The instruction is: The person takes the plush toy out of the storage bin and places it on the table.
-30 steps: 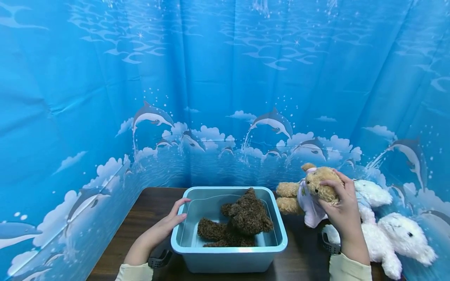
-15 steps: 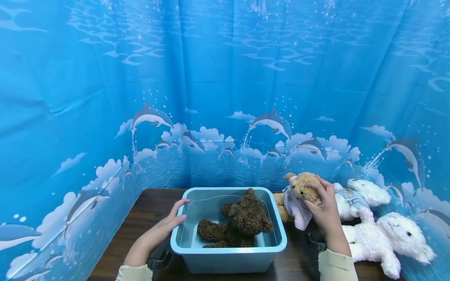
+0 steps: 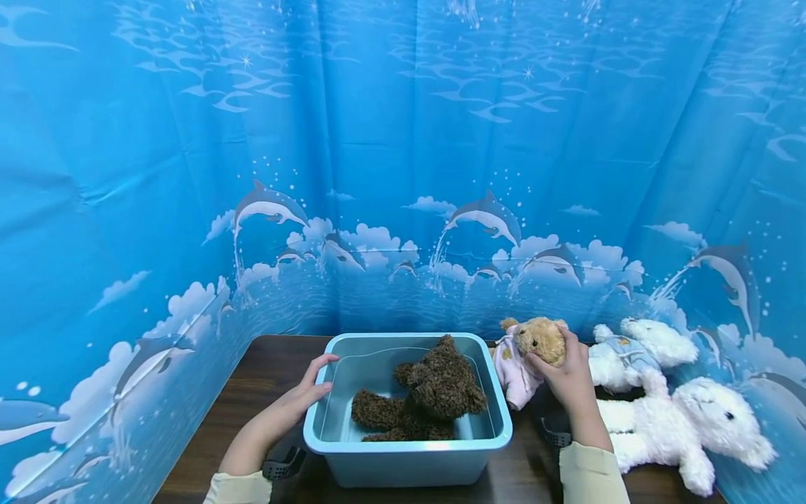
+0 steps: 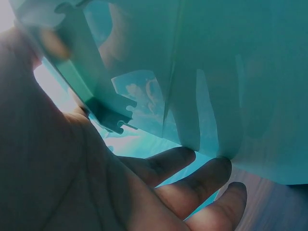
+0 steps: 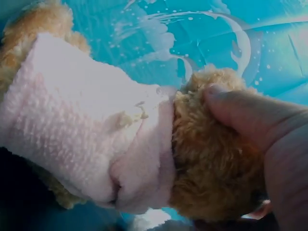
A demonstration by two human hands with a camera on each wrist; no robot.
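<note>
My left hand (image 3: 301, 402) holds the left rim of a light-blue plastic tub (image 3: 412, 448). In the left wrist view several fingers (image 4: 197, 185) lie against the outside of its wall. A dark brown curly teddy bear (image 3: 441, 392) leans inside the tub, part of it hidden by the front wall. At the tub's right side, my right hand (image 3: 571, 371) grips the head of a tan teddy bear (image 3: 541, 341). That bear wears a pale pink top (image 5: 91, 130), and its legs are mostly hidden behind the tub in the head view.
Two white plush toys lie to the right: one in a blue top (image 3: 636, 353), the nearer one (image 3: 667, 428) in pale pink. A dark wooden table (image 3: 252, 378) carries everything. A blue dolphin-print curtain (image 3: 390, 175) hangs close behind and at both sides.
My right hand has carried the tan teddy bear left, close to the tub, uncovering more of the white plush toys. My left hand stays on the rim.
</note>
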